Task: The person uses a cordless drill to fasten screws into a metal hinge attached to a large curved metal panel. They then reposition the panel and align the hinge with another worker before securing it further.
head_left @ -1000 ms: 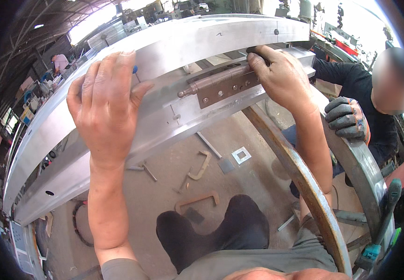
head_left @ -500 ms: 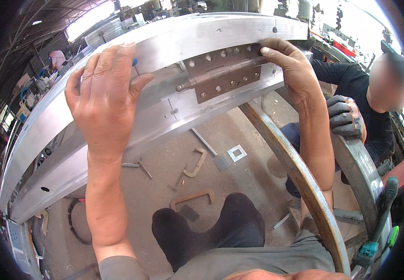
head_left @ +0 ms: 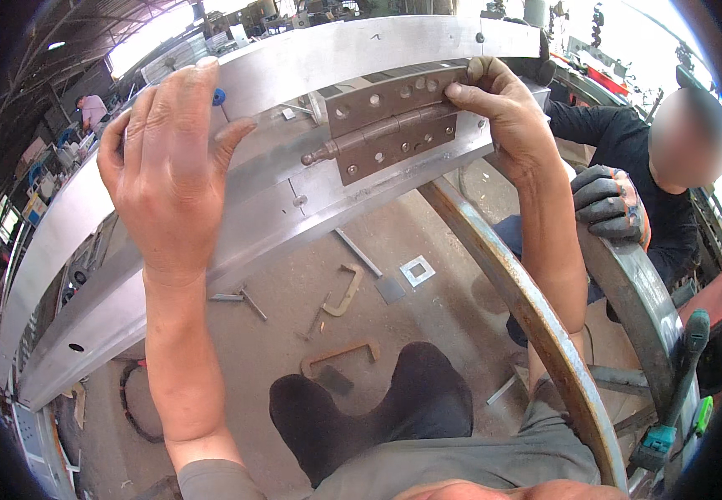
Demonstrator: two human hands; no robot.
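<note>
My left hand [head_left: 169, 167] spans a long curved silver metal strip [head_left: 361, 48], fingers over its upper edge and thumb near the lower one. A blue round piece [head_left: 218, 97] shows on the strip between thumb and fingers. With thumb and curled fingers, my right hand [head_left: 503, 104] pinches the right upper corner of a brown metal hinge [head_left: 394, 129]. The hinge's lower leaf sits against a silver metal beam [head_left: 269, 212], with screws in some of its holes. Its upper leaf stands up, its holes uncovered.
A rusty curved bar [head_left: 511, 296] runs close by my right forearm. At right, a person's gloved hand [head_left: 611, 204] rests on a curved metal beam [head_left: 640, 283]. Clamps [head_left: 340, 354] and metal pieces lie on the floor. A teal-and-black tool [head_left: 657, 442] is at lower right.
The strip has shifted up and away from the hinge with my left hand. More of the hinge's upper leaf shows now. My right hand stays at its corner.
</note>
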